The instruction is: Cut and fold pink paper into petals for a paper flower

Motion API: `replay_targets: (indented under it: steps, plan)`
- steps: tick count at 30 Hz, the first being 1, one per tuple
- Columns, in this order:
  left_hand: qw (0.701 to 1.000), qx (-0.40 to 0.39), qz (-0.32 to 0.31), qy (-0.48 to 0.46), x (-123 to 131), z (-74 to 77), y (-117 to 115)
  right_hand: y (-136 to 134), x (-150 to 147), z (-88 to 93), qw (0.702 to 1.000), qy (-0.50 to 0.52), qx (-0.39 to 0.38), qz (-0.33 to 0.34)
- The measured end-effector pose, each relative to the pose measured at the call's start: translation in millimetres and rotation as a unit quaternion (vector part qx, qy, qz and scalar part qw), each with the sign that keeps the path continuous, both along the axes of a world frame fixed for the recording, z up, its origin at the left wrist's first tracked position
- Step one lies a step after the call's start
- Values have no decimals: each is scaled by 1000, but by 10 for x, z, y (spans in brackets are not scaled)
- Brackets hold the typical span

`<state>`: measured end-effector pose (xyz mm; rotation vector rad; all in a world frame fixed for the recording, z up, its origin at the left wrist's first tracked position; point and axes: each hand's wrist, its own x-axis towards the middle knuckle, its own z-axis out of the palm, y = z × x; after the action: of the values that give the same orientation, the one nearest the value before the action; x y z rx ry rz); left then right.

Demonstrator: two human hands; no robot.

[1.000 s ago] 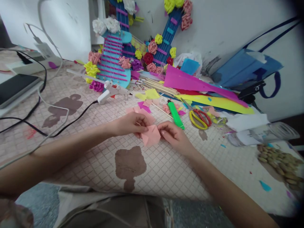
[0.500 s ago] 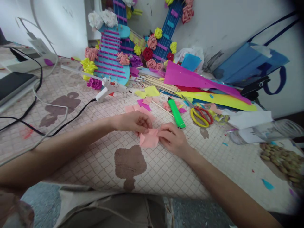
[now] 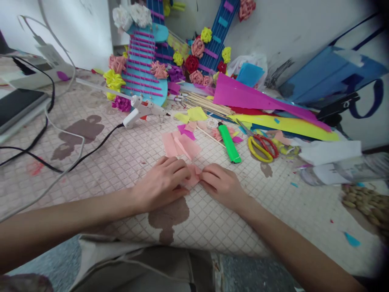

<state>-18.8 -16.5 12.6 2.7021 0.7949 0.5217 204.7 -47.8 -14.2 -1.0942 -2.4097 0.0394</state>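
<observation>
Grips small pink paper [image 3: 194, 178] with the left hand [image 3: 164, 180] — pinches its right edge with the right hand [image 3: 221, 185] — close to loose pink sheets [image 3: 172, 145].

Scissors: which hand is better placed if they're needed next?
Right, I'd judge. The right hand is nearer, with the scissors ahead and to its right; the left hand is farther off, across the pink paper. Both hands are at that paper.

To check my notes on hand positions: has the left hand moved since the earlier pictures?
Yes: against the brown patch, the left hand has moved down the picture and now hides part of the patch's top.
</observation>
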Motion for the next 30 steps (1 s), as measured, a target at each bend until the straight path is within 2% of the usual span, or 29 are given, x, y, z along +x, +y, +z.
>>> replay_targets:
  steps: [5,9,15,22,30]
  plan:
    - [1000,14,-2,5,10,-99,13,-15,-6,1,998,31,-57,14]
    - [998,-54,12,-30,-14,-133,14,-8,-19,23,987,102,-123,10]
    - [986,-145,24,-77,-36,-95,43,-23,-41,49,977,129,-171,-4]
    - [988,-125,12,-91,-36,-102,25,-53,-89,105,971,136,-194,-23]
    - [990,-118,45,-64,-31,-123,11,-69,-97,90,966,141,-210,-45]
